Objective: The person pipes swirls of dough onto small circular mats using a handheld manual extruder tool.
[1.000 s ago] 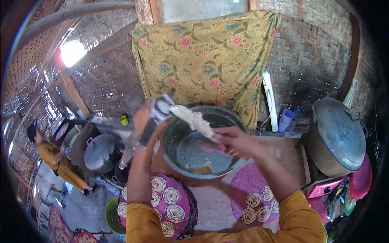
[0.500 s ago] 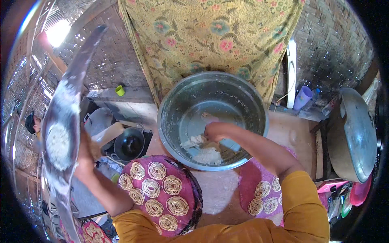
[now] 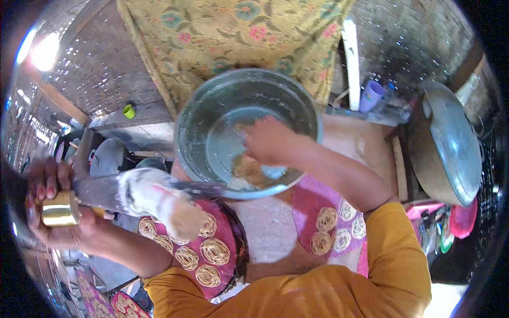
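My left hand (image 3: 50,225) is closed round a dark wooden press (image 3: 101,193), raised at the left. A shiny brass cylinder (image 3: 61,208) juts from it between my fingers. The press's white-floured part (image 3: 146,191) reaches right, blurred, over a round pink mat with coiled noodle nests (image 3: 216,251). My right hand (image 3: 270,140) is inside the big grey basin (image 3: 183,139), fingers curled together; what they hold, if anything, is hidden. Below it in the basin lies some pale dough (image 3: 241,183).
A second pink mat (image 3: 302,233) with noodle nests lies at the right. Beyond it stands a large metal pot with a lid (image 3: 456,143). A purple cup (image 3: 372,95) and green cup (image 3: 129,111) sit at the back. Behind the basin hangs a floral cloth (image 3: 228,26).
The wooden press, upright before with white dough in its hollow, has swung to lie sideways, showing the brass cylinder. My right hand has lifted off the dough within the basin. The view has shifted.
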`<state>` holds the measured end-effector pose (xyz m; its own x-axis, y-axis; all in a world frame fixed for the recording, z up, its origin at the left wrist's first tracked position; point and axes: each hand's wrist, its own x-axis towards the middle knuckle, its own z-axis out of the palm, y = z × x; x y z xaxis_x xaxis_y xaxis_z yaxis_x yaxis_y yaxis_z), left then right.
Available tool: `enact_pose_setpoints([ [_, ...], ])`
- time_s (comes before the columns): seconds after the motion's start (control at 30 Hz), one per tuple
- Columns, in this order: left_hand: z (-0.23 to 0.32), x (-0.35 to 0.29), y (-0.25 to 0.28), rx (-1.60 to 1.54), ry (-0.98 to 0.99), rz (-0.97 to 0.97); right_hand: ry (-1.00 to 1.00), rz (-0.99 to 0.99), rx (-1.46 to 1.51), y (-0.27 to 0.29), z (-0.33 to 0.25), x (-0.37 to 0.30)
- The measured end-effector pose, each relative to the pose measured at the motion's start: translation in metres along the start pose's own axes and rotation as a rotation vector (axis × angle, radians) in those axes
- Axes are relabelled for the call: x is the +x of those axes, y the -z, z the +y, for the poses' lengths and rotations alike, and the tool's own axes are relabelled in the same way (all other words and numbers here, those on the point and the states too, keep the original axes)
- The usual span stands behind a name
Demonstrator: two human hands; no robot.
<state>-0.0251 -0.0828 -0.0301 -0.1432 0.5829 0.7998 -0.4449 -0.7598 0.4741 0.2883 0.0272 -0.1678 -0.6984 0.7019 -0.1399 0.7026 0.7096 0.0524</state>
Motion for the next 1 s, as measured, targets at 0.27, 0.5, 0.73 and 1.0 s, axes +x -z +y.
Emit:
enact_pose_setpoints([
  [0.27, -0.131, -0.064, -0.147, -0.743, 0.59, 0.017, 0.106, -0.119, 2.302, -0.045, -0.062, -0.174],
  [0.5, -0.19, -0.269, -0.102, 1.207, 0.489, -0.379, -0.674, 0.73, 2.635, -0.101, -0.066, -0.38],
  [0.73, -0.147, -0.355, -0.239, 0.249, 0.977, -0.575, -0.673, 0.909, 1.154, -0.115, -0.076, -0.429],
  [1.0, -0.13, -0.356, -0.304, 0.488, 1.094, -1.089, -0.454, 0.505, 0.699, -0.098, -0.085, -0.47],
])
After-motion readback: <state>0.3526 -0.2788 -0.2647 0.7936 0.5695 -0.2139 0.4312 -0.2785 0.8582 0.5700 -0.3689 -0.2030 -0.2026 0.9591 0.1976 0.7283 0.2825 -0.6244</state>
